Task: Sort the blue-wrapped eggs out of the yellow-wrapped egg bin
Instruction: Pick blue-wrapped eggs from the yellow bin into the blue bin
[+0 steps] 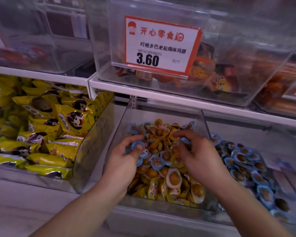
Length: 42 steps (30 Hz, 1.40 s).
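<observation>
A clear bin (125,117) in the middle holds a heap of yellow-wrapped eggs (173,178) with several blue-wrapped eggs mixed in, some at the back left (134,128) and one near the centre (156,162). Both my hands are inside it. My left hand (125,161) grips a bunch of blue-wrapped eggs (137,145) in its curled fingers. My right hand (198,154) curls over the pile and pinches a blue-wrapped egg (184,140) at its fingertips. The bin to the right holds many blue-wrapped eggs (246,159).
To the left is a bin of yellow snack packets (46,127). A white shelf edge (161,94) runs just above the egg bins, carrying a clear bin of orange packets (203,72) with a 3.60 price tag (161,47).
</observation>
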Each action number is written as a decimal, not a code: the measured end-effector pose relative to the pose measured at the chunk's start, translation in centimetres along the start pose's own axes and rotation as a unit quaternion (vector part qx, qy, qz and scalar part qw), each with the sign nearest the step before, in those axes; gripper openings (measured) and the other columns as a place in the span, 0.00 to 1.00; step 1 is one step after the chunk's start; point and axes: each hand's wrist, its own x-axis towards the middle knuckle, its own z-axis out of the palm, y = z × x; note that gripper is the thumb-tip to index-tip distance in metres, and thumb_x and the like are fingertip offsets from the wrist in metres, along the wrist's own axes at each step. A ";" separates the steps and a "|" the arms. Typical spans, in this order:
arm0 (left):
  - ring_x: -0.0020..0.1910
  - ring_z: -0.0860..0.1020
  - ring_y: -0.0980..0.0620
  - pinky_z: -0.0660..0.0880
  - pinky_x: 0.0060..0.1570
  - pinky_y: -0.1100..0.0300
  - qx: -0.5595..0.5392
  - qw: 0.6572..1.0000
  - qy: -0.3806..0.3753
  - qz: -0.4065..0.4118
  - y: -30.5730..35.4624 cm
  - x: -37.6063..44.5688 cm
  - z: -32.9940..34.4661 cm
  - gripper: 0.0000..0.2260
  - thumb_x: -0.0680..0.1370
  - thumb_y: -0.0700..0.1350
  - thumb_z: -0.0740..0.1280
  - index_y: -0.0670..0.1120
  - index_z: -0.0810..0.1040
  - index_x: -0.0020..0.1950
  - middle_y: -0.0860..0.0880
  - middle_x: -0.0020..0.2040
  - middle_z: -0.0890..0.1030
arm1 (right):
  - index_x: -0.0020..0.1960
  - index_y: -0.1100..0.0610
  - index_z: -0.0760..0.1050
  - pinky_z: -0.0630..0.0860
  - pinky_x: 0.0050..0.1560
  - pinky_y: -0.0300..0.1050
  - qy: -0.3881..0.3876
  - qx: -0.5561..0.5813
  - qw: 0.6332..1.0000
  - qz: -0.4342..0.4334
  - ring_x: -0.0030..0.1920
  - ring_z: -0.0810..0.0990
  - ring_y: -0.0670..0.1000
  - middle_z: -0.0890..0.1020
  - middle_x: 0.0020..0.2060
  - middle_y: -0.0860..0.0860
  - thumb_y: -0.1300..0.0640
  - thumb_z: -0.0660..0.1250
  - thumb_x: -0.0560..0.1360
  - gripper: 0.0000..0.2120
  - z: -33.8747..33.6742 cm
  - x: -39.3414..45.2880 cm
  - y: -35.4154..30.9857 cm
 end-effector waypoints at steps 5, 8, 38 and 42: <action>0.36 0.83 0.51 0.72 0.25 0.60 -0.007 0.999 0.031 -0.001 0.0 0.3 0.4 0.11 0.79 0.43 0.69 0.60 0.82 0.53 0.53 0.48 0.85 | 0.61 0.46 0.75 0.76 0.46 0.48 -0.130 -0.165 0.975 -0.078 0.52 0.80 0.54 0.78 0.52 0.49 0.43 0.61 0.79 0.14 2.2 0.0 -1.4; 0.34 0.80 0.49 0.68 0.22 0.59 -0.022 0.999 0.028 -0.003 0.0 0.3 0.3 0.11 0.80 0.42 0.68 0.59 0.83 0.53 0.50 0.48 0.85 | 0.62 0.47 0.73 0.69 0.41 0.49 -0.177 -0.271 0.941 -0.099 0.53 0.78 0.58 0.74 0.53 0.52 0.31 0.59 0.76 0.24 3.1 0.3 -2.4; 0.81 0.48 0.45 0.48 0.76 0.48 0.447 0.762 -0.156 0.442 1.3 -5.3 8.2 0.31 0.83 0.58 0.46 0.42 0.46 0.81 0.45 0.82 0.49 | 0.57 0.62 0.81 0.82 0.43 0.45 0.055 0.647 0.723 0.237 0.41 0.86 0.53 0.86 0.46 0.58 0.62 0.72 0.73 0.13 -3.9 -3.2 -1.3; 0.79 0.46 0.60 0.43 0.72 0.71 0.368 0.798 -0.268 0.395 1.0 -5.0 8.2 0.30 0.84 0.63 0.49 0.55 0.43 0.82 0.61 0.81 0.45 | 0.44 0.57 0.83 0.69 0.23 0.38 0.135 0.586 0.773 0.204 0.28 0.76 0.48 0.80 0.33 0.55 0.69 0.70 0.74 0.08 -6.2 -2.3 1.9</action>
